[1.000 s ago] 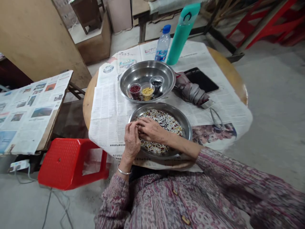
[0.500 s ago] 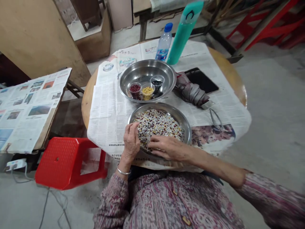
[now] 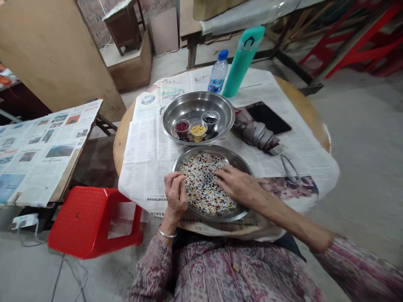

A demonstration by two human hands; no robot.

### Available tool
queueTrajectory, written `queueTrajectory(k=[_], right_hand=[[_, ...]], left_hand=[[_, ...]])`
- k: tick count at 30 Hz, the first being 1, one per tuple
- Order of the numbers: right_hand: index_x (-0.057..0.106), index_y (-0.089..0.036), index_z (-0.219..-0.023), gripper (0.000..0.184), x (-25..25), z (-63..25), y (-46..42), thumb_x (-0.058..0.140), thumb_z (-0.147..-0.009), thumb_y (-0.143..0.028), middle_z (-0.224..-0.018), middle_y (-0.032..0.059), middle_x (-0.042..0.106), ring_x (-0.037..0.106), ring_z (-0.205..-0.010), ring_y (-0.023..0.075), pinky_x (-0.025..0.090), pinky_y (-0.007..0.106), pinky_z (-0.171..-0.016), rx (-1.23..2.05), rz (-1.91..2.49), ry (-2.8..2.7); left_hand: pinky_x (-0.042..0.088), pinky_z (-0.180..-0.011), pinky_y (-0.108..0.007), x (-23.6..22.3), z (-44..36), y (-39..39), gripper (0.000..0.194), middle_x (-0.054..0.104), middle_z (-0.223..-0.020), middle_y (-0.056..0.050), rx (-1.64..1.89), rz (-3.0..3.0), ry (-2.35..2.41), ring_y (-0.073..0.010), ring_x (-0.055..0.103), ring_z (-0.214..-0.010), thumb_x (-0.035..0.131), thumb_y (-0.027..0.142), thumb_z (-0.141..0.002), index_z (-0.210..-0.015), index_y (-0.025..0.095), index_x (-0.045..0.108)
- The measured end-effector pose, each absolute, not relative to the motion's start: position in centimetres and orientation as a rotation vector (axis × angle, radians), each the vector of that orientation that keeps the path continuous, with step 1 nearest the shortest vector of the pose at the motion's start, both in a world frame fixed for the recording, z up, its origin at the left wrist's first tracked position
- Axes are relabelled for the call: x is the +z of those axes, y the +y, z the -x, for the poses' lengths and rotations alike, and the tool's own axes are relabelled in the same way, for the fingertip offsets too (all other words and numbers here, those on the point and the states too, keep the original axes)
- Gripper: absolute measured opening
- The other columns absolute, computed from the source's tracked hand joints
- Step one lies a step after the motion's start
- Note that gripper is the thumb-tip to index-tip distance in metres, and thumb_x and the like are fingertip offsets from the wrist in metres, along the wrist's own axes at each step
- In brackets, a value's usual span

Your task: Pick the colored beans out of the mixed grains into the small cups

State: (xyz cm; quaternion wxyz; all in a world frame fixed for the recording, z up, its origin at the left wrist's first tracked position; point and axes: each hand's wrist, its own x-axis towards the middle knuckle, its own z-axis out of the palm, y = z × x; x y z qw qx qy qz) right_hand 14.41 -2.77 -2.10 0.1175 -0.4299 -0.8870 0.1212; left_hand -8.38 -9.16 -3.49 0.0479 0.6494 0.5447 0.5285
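Note:
A steel pan [image 3: 242, 161] full of mixed beans [image 3: 204, 188] sits at the near edge of a round table. My left hand [image 3: 175, 193] rests on the pan's left rim with its fingers curled together; whether they hold beans is hidden. My right hand [image 3: 238, 184] lies over the right side of the beans, fingers stretched out and touching them. Behind it stands a second steel pan [image 3: 220, 105] holding three small cups: red beans [image 3: 181, 126], yellow beans [image 3: 197, 130] and black beans [image 3: 210, 120].
Newspaper [image 3: 141, 151] covers the table. A water bottle [image 3: 218, 72] and a teal flask [image 3: 242, 61] stand at the back; a folded umbrella [image 3: 258, 134] and a dark tablet [image 3: 269, 117] lie to the right. A red stool [image 3: 85, 220] and a papered side table [image 3: 40, 147] are on the left.
My right hand left my left hand, swung to the pan's near rim, then moved up over the right side of the beans. My left hand stayed on the left rim.

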Motion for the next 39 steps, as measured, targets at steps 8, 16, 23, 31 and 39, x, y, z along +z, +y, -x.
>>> queueTrajectory(k=[8,16,23,31,39], right_hand=[[0.066,-0.018,-0.097,0.020,-2.9,-9.4,-6.4,0.050,-0.092,-0.006,-0.098,0.0076,0.065,0.064,-0.087,0.0178,0.055,0.030,-0.077,0.640,0.781,-2.712],[0.069,-0.019,-0.091,0.027,-2.2,-13.3,-1.7,0.053,-0.082,0.001,-0.100,0.0099,0.069,0.064,-0.100,0.0229,0.054,0.032,-0.081,0.324,1.101,-2.692],[0.072,-0.021,-0.101,0.023,1.5,-13.1,2.2,0.050,-0.098,-0.023,-0.100,0.0069,0.076,0.069,-0.092,0.0204,0.053,0.032,-0.082,0.250,1.186,-2.408],[0.075,-0.021,-0.107,0.033,7.3,-10.5,12.1,0.043,-0.099,-0.027,-0.121,0.0110,0.073,0.065,-0.115,0.0253,0.051,0.036,-0.090,0.159,1.708,-2.283],[0.071,-0.014,-0.114,0.024,7.6,-8.9,16.4,0.058,-0.098,-0.027,-0.117,0.0143,0.071,0.068,-0.110,0.0248,0.054,0.039,-0.092,0.193,1.888,-2.378]], left_hand=[[0.048,-0.105,-0.043,-3.9,8.4,-9.1,0.017,0.056,-0.123,-0.011,1.568,-1.850,1.805,-0.0230,0.054,-0.120,0.053,0.016,-0.098,-0.105,0.020,0.068],[0.039,-0.117,-0.048,-4.2,8.6,-8.8,0.023,0.050,-0.139,-0.011,1.524,-1.646,1.794,-0.0255,0.046,-0.137,0.058,0.011,-0.091,-0.109,0.021,0.067],[0.040,-0.117,-0.048,-4.4,8.8,-8.5,0.019,0.055,-0.135,-0.010,1.519,-1.578,1.736,-0.0253,0.051,-0.134,0.059,0.013,-0.090,-0.104,0.021,0.069],[0.043,-0.115,-0.050,-4.7,9.0,-8.3,0.017,0.060,-0.132,-0.011,1.532,-1.533,1.769,-0.0271,0.055,-0.131,0.060,0.017,-0.088,-0.099,0.021,0.072],[0.043,-0.116,-0.054,-5.4,9.6,-8.0,0.018,0.059,-0.137,-0.009,1.471,-1.408,1.812,-0.0310,0.055,-0.134,0.060,0.031,-0.088,-0.094,0.024,0.075]])
